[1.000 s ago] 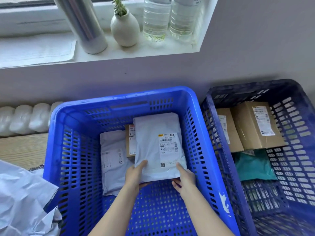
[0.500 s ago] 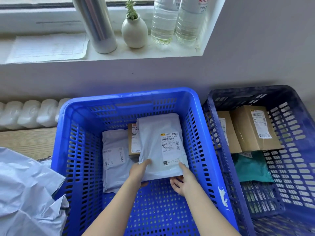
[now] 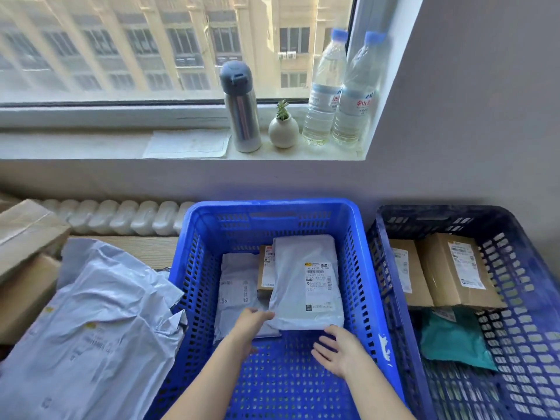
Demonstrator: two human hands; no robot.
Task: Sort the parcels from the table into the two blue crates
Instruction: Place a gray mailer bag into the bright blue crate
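Observation:
A grey mailer [image 3: 306, 283] with a white label lies in the bright blue crate [image 3: 272, 205], resting on a small cardboard box [image 3: 266, 268] and another grey mailer [image 3: 238, 291]. My left hand [image 3: 251, 322] holds its lower left corner, thumb on top. My right hand [image 3: 336, 350] hovers just below the mailer's near edge, fingers spread, holding nothing. The dark blue crate [image 3: 439, 209] on the right holds two cardboard boxes [image 3: 457, 268] and a teal mailer [image 3: 451, 338]. On the table at left lies a pile of crumpled grey mailers [image 3: 91, 328].
Brown cardboard boxes [image 3: 27, 234] are stacked at the far left edge. A white radiator [image 3: 121, 216] runs behind the table. The windowsill above carries a steel flask [image 3: 241, 107], a small vase [image 3: 283, 130], two water bottles [image 3: 339, 95] and a paper sheet [image 3: 188, 144].
My right hand has let go of the grey mailer and drawn back towards me. The mailer has settled onto the parcels in the crate. The view has tilted upward.

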